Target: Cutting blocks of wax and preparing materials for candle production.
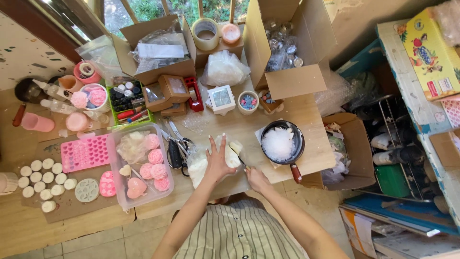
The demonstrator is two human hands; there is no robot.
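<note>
A: Risk check?

B: Left hand lies flat on the white block, fingers spread, no closed grip, just pressing down. The block sits in a clear bag on the table, under that palm. Right hand is closed around a knife handle; the blade angles up toward the left fingertips.

A: So the cut line is near the fingers.

B: Yes. The blade tip looks just beside the left hand. If the blade skids on the waxy surface, I judge it goes into the fingers. The bag film could also let the block slide under the palm.

A: Anything else close?

B: Pan with white flakes is just right of the right hand, handle pointing at the table edge. An elbow bump could tip it. Scissors lie just left of the left hand. Tub of pink shapes is further left.

A: Can you tell how tightly the knife is held?

B: No, the fist is partly hidden.
</note>
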